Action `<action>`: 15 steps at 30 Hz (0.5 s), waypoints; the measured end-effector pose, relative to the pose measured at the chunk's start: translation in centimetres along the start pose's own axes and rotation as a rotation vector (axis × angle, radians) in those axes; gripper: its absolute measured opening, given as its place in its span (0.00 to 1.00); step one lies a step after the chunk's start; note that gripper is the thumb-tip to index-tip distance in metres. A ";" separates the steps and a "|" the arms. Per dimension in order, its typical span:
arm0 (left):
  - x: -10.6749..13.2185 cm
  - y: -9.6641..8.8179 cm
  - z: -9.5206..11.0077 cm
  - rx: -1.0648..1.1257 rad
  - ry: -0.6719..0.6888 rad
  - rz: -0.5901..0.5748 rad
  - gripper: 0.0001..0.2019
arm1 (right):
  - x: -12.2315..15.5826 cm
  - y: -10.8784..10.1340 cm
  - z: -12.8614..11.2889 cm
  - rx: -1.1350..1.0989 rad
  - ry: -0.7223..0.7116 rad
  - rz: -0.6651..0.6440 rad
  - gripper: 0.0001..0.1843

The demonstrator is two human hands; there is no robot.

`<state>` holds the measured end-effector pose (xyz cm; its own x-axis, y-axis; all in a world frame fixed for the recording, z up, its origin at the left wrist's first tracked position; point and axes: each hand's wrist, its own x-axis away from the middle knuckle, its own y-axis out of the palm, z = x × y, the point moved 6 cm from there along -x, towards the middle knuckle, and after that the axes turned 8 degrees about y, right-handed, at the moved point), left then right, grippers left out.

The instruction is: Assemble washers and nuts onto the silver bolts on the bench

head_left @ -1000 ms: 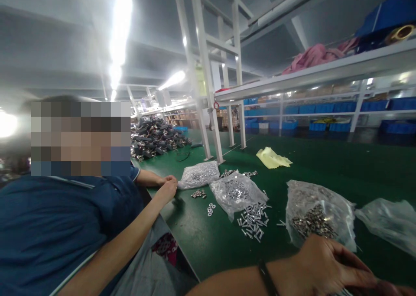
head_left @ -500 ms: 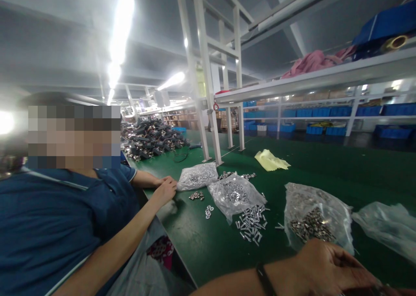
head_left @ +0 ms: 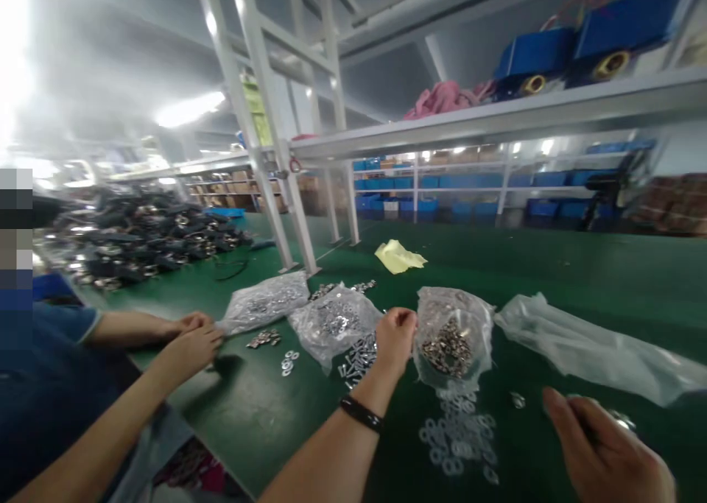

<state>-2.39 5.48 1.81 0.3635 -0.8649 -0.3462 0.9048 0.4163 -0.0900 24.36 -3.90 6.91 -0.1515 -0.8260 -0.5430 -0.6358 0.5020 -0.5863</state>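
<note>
Right hand [head_left: 605, 451] cut off by the bottom edge, shiny item [head_left: 622, 419] beyond its fingertips [head_left: 554, 402] blurred, perhaps a washer

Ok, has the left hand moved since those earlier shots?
Yes: the left hand has moved up the view, away from the bottom edge, and closer to the white rack upright.

The workbench [head_left: 552, 289] ran deep green beneath silver washers [head_left: 456, 437] at lower center. A pale yellow sheet [head_left: 398, 257] lay beyond them, a pink cloth [head_left: 442, 99] sat at upper right, blue bins [head_left: 442, 186] lined the racks, and a black wristband [head_left: 361, 413] showed at bottom center.
</note>
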 end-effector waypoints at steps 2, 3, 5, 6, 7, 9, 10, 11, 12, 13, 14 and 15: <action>-0.9 -1.0 -0.7 -0.028 -0.013 0.040 0.19 | -0.2 0.4 0.0 0.031 0.015 -0.033 0.22; -1.3 -1.4 -1.0 -0.052 -0.016 0.044 0.20 | -0.2 0.8 0.0 0.031 0.032 -0.068 0.22; -2.0 -2.0 -1.4 -0.121 -0.014 0.017 0.21 | 0.0 1.5 0.1 -0.005 0.051 -0.116 0.21; -2.2 -2.2 -1.5 -0.165 -0.007 -0.017 0.21 | 0.1 1.9 0.2 -0.028 0.048 -0.145 0.20; -2.3 -2.4 -1.5 -0.215 0.005 -0.064 0.20 | 0.3 2.4 0.2 -0.050 0.038 -0.177 0.19; -2.2 -2.4 -1.3 -0.326 0.042 -0.199 0.16 | 0.7 3.2 0.3 -0.085 0.015 -0.243 0.17; -2.0 -2.4 -1.3 -0.383 0.064 -0.278 0.13 | 0.9 3.5 0.3 -0.098 0.007 -0.269 0.17; -1.6 -2.3 -1.2 -0.439 0.082 -0.359 0.10 | 1.0 3.8 0.2 -0.106 0.003 -0.290 0.17; -1.2 -2.2 -1.2 -0.491 0.101 -0.432 0.07 | 1.0 3.9 0.2 -0.109 0.002 -0.306 0.17; -0.7 -2.1 -1.1 -0.538 0.120 -0.493 0.05 | 1.0 4.0 0.0 -0.107 0.002 -0.319 0.17; -0.3 -2.0 -1.1 -0.578 0.140 -0.540 0.04 | 1.0 4.0 -0.1 -0.100 0.004 -0.327 0.17; 0.1 -1.9 -1.0 -0.613 0.160 -0.569 0.04 | 1.0 4.0 -0.2 -0.089 0.006 -0.328 0.17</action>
<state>-4.26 4.85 1.00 -0.1878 -0.9577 -0.2182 0.6430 0.0480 -0.7644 21.47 -2.75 4.13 0.0678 -0.9413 -0.3307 -0.7151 0.1853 -0.6740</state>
